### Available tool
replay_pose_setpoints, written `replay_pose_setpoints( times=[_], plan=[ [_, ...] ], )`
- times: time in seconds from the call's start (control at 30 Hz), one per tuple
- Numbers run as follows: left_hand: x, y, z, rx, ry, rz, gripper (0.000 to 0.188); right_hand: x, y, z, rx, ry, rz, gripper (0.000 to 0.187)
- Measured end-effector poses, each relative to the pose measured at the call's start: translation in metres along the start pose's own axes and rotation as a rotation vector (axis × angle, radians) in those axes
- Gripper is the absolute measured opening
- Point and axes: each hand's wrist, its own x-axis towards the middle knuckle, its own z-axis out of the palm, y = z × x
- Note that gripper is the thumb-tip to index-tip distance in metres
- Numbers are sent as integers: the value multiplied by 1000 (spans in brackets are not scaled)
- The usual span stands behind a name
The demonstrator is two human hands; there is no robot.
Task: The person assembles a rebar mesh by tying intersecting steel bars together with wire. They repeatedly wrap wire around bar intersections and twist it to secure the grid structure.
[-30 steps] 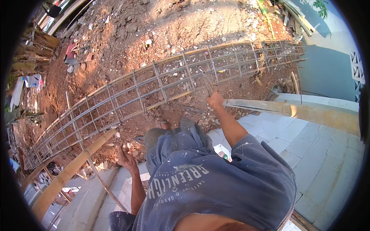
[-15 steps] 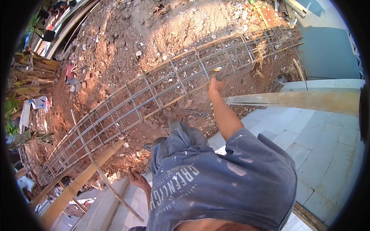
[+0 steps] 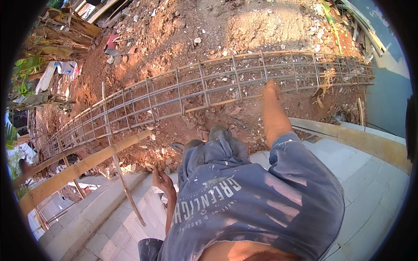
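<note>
A long rebar cage [image 3: 191, 89] of lengthwise bars and square stirrups stretches across the reddish soil in front of me, curving in this view. My right hand [image 3: 271, 89] reaches forward with its fingers closed round the near side of the cage, by one of the stirrups; the fingertips are partly hidden. Low on the left, my left hand [image 3: 162, 179] hangs beside my leg, apart from the cage. Its fingers are loosely spread, with nothing seen in them. A thin stick [image 3: 116, 163] leans across the cage to its left.
Bamboo poles [image 3: 89, 167] stand left, and another bamboo pole [image 3: 348, 135] runs at right. Pale block walls [image 3: 361, 178] lie behind me on both sides. Dry banana stalks [image 3: 65, 37] are at far left; a bluish wall [image 3: 389, 87] borders the right.
The view has turned, so the cage lies more level and farther right. My right hand stays on the cage; my left hand still hangs at my side.
</note>
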Motion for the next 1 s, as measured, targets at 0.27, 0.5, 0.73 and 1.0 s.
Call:
replay_pose_setpoints(
  times=[0.27, 0.5, 0.73, 1.0],
  plan=[
    [14, -7, 15, 8, -125, 48, 21, -8, 14, -23, -227, 48, -236, 74],
    [38, 8, 21, -21, -140, -6, 24, 11, 78, 9, 440, 162, -366, 58],
    [47, -1, 14, 63, -125, 94, 24, 1, 42, -45, -356, -265, -1450, 57],
    [38, 8, 22, -7, -57, 207, 24, 15, -2, -45, -1120, -353, -1745, 58]
  ],
)
